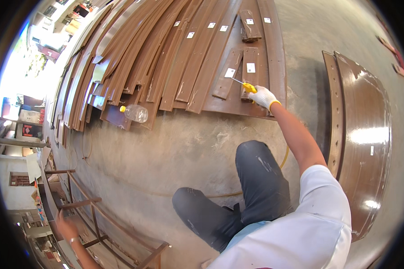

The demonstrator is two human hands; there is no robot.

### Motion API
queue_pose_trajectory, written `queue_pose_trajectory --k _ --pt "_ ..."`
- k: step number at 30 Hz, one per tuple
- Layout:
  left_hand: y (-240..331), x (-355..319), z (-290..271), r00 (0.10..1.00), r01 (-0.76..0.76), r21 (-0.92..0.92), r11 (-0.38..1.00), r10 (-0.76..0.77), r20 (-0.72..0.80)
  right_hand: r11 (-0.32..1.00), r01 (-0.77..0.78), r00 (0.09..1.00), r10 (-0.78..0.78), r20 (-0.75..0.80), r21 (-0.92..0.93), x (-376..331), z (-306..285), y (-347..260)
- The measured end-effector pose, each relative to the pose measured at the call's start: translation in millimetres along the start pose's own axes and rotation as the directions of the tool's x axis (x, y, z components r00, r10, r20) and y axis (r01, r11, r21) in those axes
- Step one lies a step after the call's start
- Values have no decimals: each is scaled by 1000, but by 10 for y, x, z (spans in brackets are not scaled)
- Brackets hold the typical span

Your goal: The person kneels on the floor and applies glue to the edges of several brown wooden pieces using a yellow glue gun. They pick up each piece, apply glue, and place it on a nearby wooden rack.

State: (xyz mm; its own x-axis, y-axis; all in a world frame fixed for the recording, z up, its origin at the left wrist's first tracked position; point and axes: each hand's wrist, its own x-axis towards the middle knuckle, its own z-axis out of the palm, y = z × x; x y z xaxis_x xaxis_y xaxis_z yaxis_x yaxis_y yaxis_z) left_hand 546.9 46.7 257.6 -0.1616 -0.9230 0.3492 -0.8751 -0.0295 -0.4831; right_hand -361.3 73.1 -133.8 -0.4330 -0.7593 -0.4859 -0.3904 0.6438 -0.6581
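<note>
My right hand (263,97), in a white knit glove with a yellow cuff, is closed round a yellow air blow gun (249,88). Its thin metal nozzle points at a white label (230,73) on a short brown board (225,85). Beside that lies another short brown board (251,58), also labelled. Far out at the lower left is my left hand (67,226), bare, with a band at the wrist. Its fingers look loosely apart, next to a brown metal frame (78,204); whether they touch it is unclear.
Many long brown boards (197,58) lie side by side ahead. A clear bottle with a yellow cap (136,113) lies at their near ends. Large glossy brown panels (366,134) are at the right. A yellow hose (285,157) runs across the concrete floor (134,157) by my knees.
</note>
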Motion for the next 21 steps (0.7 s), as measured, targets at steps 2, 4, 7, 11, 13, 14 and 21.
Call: queue_pose_trajectory --k 2,4,7,11,13,14,21 --pt "1211 496 -2 993 -102 -88 991 106 43 961 -47 985 -1 170 274 -159 -117 126" --pt "2451 775 -28 969 -181 -241 953 214 121 925 -81 903 -89 420 371 -370 -262 350" --pt "4198 1007 -20 824 -385 -447 807 519 227 928 -124 834 -94 543 351 -743 -424 776" --pt "6245 878 56 646 -483 -645 592 738 193 910 -199 964 115 239 363 -1188 -688 1186" --pt "7082 655 69 611 -391 -761 517 764 205 903 -245 969 216 119 354 -1434 -776 1299" --pt "7473 546 65 586 -376 -768 519 775 237 888 -275 960 272 61 369 -1556 -785 1334" --pt "9241 154 -15 738 -151 -810 566 610 289 956 -285 947 293 -135 75 -1858 -441 1319"
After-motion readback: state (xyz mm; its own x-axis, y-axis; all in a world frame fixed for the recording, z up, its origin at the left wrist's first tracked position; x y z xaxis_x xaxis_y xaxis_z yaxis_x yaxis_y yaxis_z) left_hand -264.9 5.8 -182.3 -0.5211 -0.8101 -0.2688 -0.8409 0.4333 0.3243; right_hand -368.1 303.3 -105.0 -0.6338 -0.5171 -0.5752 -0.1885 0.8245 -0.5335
